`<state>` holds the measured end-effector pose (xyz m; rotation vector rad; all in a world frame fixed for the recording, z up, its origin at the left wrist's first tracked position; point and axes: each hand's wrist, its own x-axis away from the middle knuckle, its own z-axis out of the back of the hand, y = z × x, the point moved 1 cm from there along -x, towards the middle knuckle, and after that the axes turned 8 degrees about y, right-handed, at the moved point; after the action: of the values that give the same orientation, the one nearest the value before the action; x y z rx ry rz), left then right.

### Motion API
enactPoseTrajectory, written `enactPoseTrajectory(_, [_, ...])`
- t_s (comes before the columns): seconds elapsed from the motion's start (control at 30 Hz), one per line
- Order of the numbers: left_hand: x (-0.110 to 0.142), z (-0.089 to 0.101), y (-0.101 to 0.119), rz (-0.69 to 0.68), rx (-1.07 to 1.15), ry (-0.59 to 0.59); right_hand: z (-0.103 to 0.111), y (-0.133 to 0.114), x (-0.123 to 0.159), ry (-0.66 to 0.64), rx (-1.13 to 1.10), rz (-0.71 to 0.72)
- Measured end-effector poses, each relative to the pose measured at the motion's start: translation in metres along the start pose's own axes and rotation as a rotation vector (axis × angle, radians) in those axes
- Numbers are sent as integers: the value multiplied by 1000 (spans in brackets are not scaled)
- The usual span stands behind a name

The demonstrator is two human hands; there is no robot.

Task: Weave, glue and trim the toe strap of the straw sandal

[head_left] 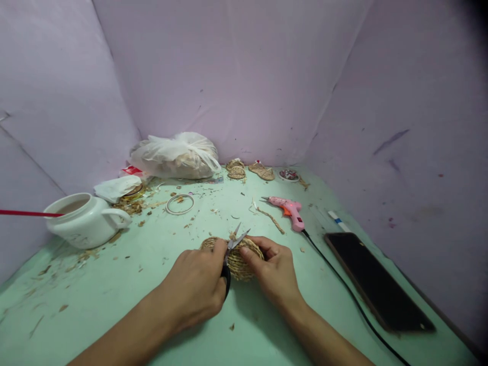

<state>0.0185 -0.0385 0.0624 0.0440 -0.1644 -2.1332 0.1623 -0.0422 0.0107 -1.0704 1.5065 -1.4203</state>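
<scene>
Here, on the pale green bench (pixel 152 325), a pair of black-handled metal scissors (pixel 230 247) is gripped firmly in the left hand (pixel 202 277), the blades parted and pointed away over the far edge of a rounded, coiled piece of woven tan straw (pixel 239 268). That straw piece is placed nearer and to the left of the pink plastic glue gun (pixel 286 207) with its orange trigger, and its right side is pinched by the right hand (pixel 275 269), thumb laid on top. Just left of the glue gun, a short twisted strand of straw (pixel 272 217) is seen lying loose; farther left, a thin, pale round ring (pixel 180 213) is laid flat. Beyond the glue gun and to its left, a small woven straw slipper (pixel 262 172) is set down, and farther that way a knotted, bulging white plastic bag (pixel 183 157) is propped against the wall. Well left of the glue gun, a white ceramic pot (pixel 82 226) is stood upright; nearer and to its right, a flat black phone (pixel 375 279) is rested.
</scene>
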Motion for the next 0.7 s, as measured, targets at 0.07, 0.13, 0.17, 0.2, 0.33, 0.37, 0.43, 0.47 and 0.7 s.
enactPoseTrajectory(0.07, [-1,2,0,10,4,8,0,-2,0,-6,6,3])
enactPoseTrajectory(0.13, [-2,4,0,-3,7,4,0,-3,0,3,9,0])
enactPoseTrajectory(0.17, [-2,5,0,-14,9,-3,-1,-4,0,10,6,-4])
enactPoseTrajectory(0.2, [-2,5,0,-24,7,-11,-1,-4,0,15,-1,-8])
enactPoseTrajectory(0.33, [-1,5,1,-40,-18,-43,-1,-4,0,32,-25,-13])
enactPoseTrajectory(0.37, [-1,5,1,-44,-25,-49,-1,-4,0,39,-26,-12])
enactPoseTrajectory(0.43, [-1,4,1,-55,-37,-54,-1,-3,0,52,-25,-9])
enactPoseTrajectory(0.47, [-1,3,0,-60,-40,-55,-1,-3,0,54,-26,-9])
enactPoseTrajectory(0.7, [-5,8,1,-3,-33,-27,-2,-4,0,25,-17,-1])
